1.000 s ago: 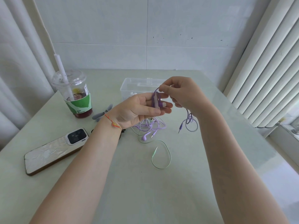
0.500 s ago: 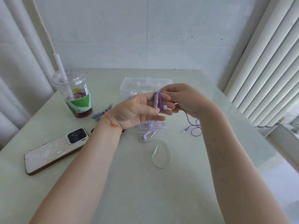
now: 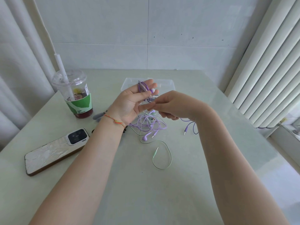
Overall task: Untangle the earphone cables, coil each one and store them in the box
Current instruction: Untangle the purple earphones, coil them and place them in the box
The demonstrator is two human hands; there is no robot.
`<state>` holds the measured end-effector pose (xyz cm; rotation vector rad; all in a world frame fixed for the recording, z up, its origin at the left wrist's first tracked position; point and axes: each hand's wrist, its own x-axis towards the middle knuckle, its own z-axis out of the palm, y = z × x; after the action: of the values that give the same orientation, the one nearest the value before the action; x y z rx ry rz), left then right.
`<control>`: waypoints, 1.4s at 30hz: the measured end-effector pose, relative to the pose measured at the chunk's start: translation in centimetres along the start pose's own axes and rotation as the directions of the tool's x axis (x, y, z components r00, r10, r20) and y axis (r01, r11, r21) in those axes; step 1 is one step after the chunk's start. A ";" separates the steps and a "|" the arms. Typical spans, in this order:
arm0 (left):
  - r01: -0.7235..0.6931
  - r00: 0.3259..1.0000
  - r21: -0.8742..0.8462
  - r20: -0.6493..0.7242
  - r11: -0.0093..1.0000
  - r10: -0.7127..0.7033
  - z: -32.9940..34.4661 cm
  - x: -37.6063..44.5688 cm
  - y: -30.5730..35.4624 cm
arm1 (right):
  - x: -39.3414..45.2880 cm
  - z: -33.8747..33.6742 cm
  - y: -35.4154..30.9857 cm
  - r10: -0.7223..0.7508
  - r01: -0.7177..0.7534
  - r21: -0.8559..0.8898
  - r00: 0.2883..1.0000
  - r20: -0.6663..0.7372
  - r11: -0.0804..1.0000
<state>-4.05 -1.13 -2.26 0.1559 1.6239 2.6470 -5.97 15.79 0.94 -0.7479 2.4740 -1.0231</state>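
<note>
Purple earphone cable [image 3: 142,86] wound round left hand [image 3: 131,103] fingers, tail pinched by right hand [image 3: 175,106], both grips holding it, tangle [image 3: 149,125] left on table [image 3: 129,184].

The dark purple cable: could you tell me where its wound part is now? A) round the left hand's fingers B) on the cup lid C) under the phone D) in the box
A: the dark purple cable loops round the raised fingers of the left hand.

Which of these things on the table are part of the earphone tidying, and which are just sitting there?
Part of the job:
dark purple earphone cable, wound round the left hand
right hand, pinching that cable
tangled pile of earphones
clear box

Just lying about:
drink cup
phone
</note>
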 end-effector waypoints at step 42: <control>-0.009 1.000 -0.108 0.015 0.994 0.011 0.2 -0.2 0.2 | -0.2 0.2 -0.5 0.049 -0.041 -0.179 0.998 0.040 0.983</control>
<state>-3.84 -1.05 -2.05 0.1813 1.4749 2.7259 -5.52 15.50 1.20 -0.7558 2.5557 -0.7673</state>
